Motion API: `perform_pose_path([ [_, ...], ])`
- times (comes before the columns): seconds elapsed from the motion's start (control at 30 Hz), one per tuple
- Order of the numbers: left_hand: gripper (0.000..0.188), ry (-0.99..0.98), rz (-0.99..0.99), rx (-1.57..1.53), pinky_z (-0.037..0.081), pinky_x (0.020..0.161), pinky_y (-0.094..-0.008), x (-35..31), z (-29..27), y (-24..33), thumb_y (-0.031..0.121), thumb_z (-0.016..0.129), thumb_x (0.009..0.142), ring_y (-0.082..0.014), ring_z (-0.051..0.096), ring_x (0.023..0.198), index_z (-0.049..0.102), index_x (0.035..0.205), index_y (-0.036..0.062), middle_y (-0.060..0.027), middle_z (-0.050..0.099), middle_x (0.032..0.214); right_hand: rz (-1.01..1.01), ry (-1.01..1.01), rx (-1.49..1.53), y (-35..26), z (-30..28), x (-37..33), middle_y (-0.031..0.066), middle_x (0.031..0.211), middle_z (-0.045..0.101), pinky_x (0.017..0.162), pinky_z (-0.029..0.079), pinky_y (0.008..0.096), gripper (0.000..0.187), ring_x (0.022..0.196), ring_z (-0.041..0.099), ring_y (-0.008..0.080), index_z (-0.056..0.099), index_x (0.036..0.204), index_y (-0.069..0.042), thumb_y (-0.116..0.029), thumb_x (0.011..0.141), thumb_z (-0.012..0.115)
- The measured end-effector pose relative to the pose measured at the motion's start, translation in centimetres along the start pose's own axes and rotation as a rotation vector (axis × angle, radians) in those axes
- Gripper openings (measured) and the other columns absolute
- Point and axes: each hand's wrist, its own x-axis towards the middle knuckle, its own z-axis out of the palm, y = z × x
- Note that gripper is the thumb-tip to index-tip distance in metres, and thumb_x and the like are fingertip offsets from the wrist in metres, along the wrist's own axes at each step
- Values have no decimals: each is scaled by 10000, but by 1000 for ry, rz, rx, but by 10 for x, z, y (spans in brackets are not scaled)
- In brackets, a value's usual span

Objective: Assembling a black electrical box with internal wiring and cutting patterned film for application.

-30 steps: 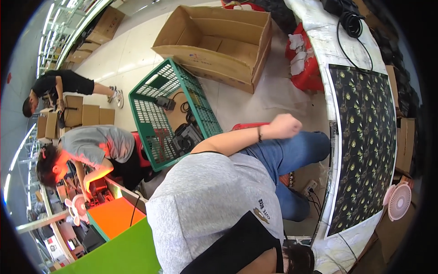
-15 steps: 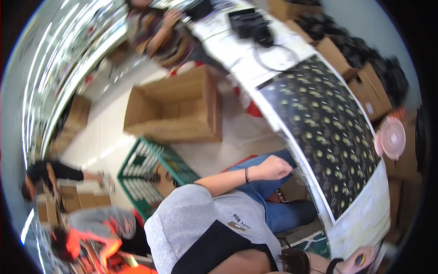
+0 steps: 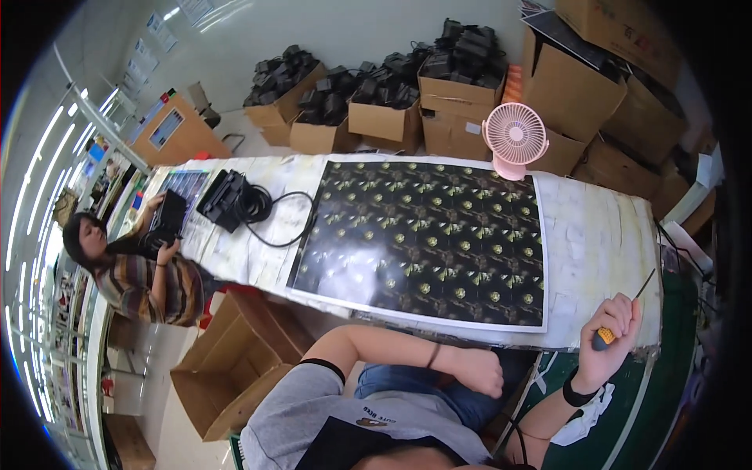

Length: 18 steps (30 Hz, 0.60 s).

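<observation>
My right hand [image 3: 601, 362] is closed round a screwdriver [image 3: 604, 338] over the right end of the table. Its handle is yellow and dark, and the thin shaft points up and to the right. My left hand [image 3: 479, 371] is curled into a fist near my lap, just off the table's near edge, and nothing shows in it. In front of me a large dark sheet [image 3: 423, 243] with a repeated yellow-green print lies flat on the white-covered table [image 3: 583, 258].
A pink fan [image 3: 515, 135] stands at the sheet's far right corner. Left of the sheet lies a black device [image 3: 225, 202] with a coiled cable. Cartons [image 3: 384, 125] of black devices line the wall. At the far left a person [image 3: 149, 278] holds a black box-shaped device [image 3: 166, 219].
The view has swung round, so the table now lies across the picture. My right hand with the screwdriver has come up into fuller view. My left hand remains a fist.
</observation>
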Motion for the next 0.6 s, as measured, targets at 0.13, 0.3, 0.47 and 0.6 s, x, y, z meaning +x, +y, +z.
perform_pose_path([
  [0.13, 126, -169, 206, 27, 502, 519, -394, 31, 19, -15, 192, 584, 777, -257, 653, 628, 605, 717, 83, -64, 638, 673, -12, 60, -22, 13, -5, 9, -21, 610, 364, 550, 401, 223, 310, 601, 386, 87, 378, 753, -123, -257, 1023, 450],
  [0.3, 117, -236, 81, -3, 491, 525, -441, 18, 49, -42, 187, 590, 768, -323, 651, 641, 614, 730, 79, -94, 639, 667, 63, 32, -118, 22, -16, 19, -21, 601, 357, 529, 380, 224, 303, 594, 373, 88, 371, 773, -127, -275, 1035, 410],
  [0.47, 113, -232, 65, -141, 499, 545, -438, 20, 31, -39, 192, 598, 767, -315, 657, 681, 599, 784, 80, -95, 642, 710, -58, -110, -519, 1, -44, 30, -31, 552, 295, 444, 298, 236, 317, 504, 275, 89, 338, 754, -135, -257, 1038, 406],
  [0.6, 138, -83, -111, -211, 510, 562, -432, 25, 30, -42, 198, 585, 792, -315, 642, 695, 527, 754, 79, -97, 618, 725, -524, 90, -1462, -25, -120, 58, -18, 554, 353, 461, 318, 265, 318, 465, 342, 92, 383, 708, -123, -186, 983, 529],
])
